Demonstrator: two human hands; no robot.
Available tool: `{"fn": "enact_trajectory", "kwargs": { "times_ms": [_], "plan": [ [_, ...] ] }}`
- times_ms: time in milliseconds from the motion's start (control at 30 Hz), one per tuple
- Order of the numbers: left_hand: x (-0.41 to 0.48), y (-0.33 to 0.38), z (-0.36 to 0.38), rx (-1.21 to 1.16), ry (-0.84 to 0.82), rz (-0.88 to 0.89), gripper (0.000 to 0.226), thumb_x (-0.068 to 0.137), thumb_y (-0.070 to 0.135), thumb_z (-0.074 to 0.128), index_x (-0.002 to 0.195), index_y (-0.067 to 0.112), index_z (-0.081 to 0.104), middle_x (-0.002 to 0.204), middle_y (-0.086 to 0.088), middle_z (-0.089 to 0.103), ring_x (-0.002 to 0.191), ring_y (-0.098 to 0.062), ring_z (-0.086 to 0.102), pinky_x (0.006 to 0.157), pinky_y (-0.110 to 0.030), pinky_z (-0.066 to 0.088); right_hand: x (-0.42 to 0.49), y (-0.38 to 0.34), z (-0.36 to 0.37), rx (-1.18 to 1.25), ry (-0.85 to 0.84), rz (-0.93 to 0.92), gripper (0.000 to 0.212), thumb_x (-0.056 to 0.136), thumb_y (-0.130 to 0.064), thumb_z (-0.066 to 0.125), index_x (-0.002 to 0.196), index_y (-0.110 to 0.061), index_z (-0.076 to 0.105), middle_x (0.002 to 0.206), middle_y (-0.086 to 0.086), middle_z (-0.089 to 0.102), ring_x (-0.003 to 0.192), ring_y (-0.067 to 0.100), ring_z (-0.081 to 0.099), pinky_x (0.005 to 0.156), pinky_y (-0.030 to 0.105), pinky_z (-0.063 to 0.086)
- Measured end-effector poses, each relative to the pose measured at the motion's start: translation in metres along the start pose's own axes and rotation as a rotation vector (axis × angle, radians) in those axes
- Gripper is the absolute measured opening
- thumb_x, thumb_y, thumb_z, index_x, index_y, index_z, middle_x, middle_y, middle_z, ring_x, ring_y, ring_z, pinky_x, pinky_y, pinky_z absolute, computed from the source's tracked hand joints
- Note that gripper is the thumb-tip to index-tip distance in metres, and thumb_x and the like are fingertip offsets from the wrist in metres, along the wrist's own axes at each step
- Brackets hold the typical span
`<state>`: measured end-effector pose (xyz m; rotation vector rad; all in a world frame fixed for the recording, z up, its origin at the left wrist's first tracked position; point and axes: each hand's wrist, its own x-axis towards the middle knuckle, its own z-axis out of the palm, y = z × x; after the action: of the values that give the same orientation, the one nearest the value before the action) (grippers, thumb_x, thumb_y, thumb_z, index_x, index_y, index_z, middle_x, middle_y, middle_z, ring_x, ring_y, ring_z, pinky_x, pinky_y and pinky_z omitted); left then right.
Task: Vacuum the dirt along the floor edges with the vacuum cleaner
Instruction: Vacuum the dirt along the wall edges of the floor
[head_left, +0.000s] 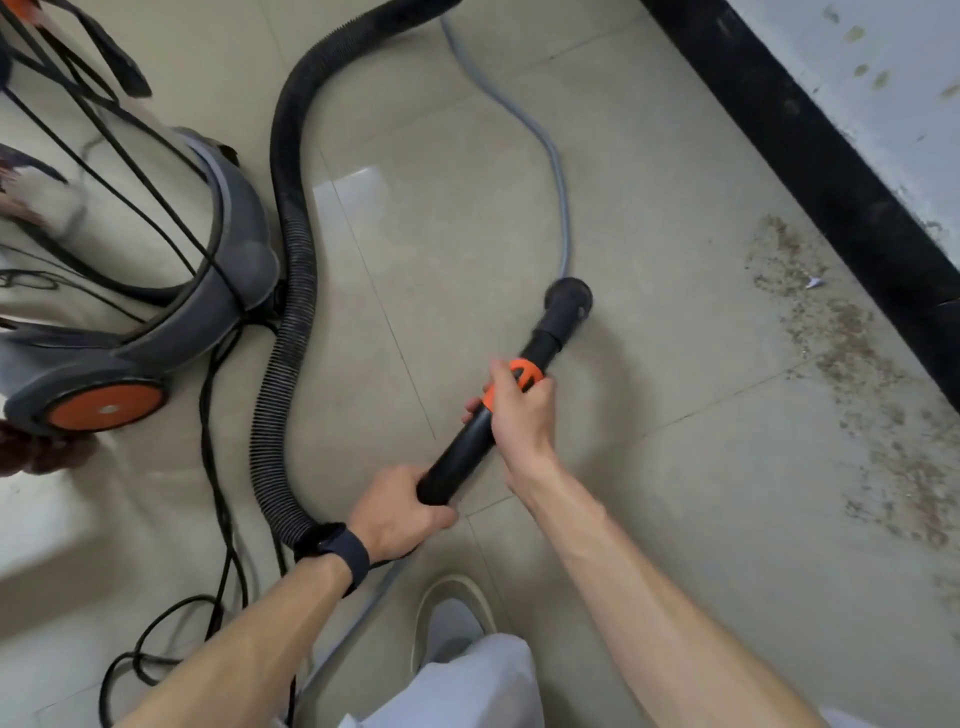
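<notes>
Out on the open tiles, well apart from the wall, the round nozzle (569, 297) of the vacuum cleaner (156, 270) faces bare floor, while the dirt (852, 353) lies in a brown band right against the black skirting (810, 171). The left hand (400, 512) has its fingers wrapped round the rear end of the black wand (462, 457), where the ribbed hose (288, 312) joins, probably to steer and to take the hose's drag. The right hand (519, 415) is clamped round the wand at the orange collar (522, 376), nearer the nozzle, for aim (two hands suit a long sweep). Between nozzle and dirt the tiles offer free room, and the skirting is the hard limit on the right. Behind and to the left, the hose loop, a thin grey hose (563, 208) and black cables (221, 519) crowd the person's shoe (457, 613), so stepping back looks awkward.
</notes>
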<state>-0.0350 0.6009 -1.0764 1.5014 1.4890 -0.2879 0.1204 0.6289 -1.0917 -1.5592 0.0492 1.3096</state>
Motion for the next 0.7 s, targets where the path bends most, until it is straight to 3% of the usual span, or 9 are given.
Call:
{"fn": "enact_trajectory", "kwargs": {
  "times_ms": [100,300,400,500,600,700],
  "plan": [
    [-0.002,0.01,0.015,0.207,-0.135,0.089,0.022,0.072,0.033,0.073,0.066,0.027,0.052,0.06,0.011,0.053,0.055,-0.008,0.051,0.049,-0.022,0.035,-0.019,0.013,-0.044,0.074,0.222,-0.042,0.018,0.1,-0.015,0.06,0.104,-0.008,0.044,0.057,0.001,0.053,0.043,0.018,0.058,0.045,0.031,0.051],
    [0.01,0.027,0.037,0.43,-0.281,0.23,0.015,0.071,0.041,0.065,0.076,0.032,0.055,0.068,0.008,0.061,0.066,-0.015,0.061,0.056,-0.025,0.044,-0.035,0.026,-0.099,0.146,0.392,-0.032,0.015,0.102,-0.016,0.056,0.105,-0.011,0.042,0.07,0.007,0.052,0.05,0.024,0.06,0.05,0.032,0.053],
    [0.01,0.027,0.033,0.385,-0.226,0.207,0.016,0.071,0.038,0.068,0.073,0.032,0.053,0.065,0.009,0.059,0.062,-0.011,0.057,0.053,-0.021,0.039,-0.028,0.019,-0.092,0.129,0.313,0.006,0.018,0.102,-0.018,0.056,0.101,-0.013,0.039,0.071,0.005,0.055,0.051,0.022,0.061,0.056,0.035,0.055],
    [0.007,0.02,0.022,0.281,-0.144,0.117,0.024,0.073,0.031,0.074,0.066,0.027,0.051,0.06,0.009,0.053,0.057,-0.013,0.051,0.048,-0.019,0.034,-0.019,0.008,-0.068,0.049,0.152,0.03,0.022,0.101,-0.021,0.058,0.098,-0.015,0.037,0.065,0.0,0.058,0.053,0.019,0.064,0.07,0.048,0.061],
    [0.006,0.017,0.008,0.184,-0.064,0.051,0.022,0.069,0.033,0.074,0.066,0.023,0.054,0.059,0.008,0.054,0.051,-0.01,0.048,0.044,-0.018,0.033,-0.009,0.001,-0.044,0.027,0.025,0.055,0.025,0.1,-0.022,0.06,0.096,-0.017,0.036,0.076,0.005,0.056,0.054,0.019,0.065,0.079,0.058,0.061],
    [0.008,0.021,0.006,0.167,-0.041,0.026,0.025,0.075,0.022,0.076,0.066,0.023,0.053,0.059,0.005,0.054,0.049,-0.011,0.047,0.041,-0.016,0.031,-0.001,-0.005,-0.038,0.011,-0.016,0.064,0.025,0.1,-0.024,0.06,0.097,-0.017,0.036,0.083,0.008,0.054,0.054,0.017,0.065,0.083,0.059,0.061]
  ]
}}
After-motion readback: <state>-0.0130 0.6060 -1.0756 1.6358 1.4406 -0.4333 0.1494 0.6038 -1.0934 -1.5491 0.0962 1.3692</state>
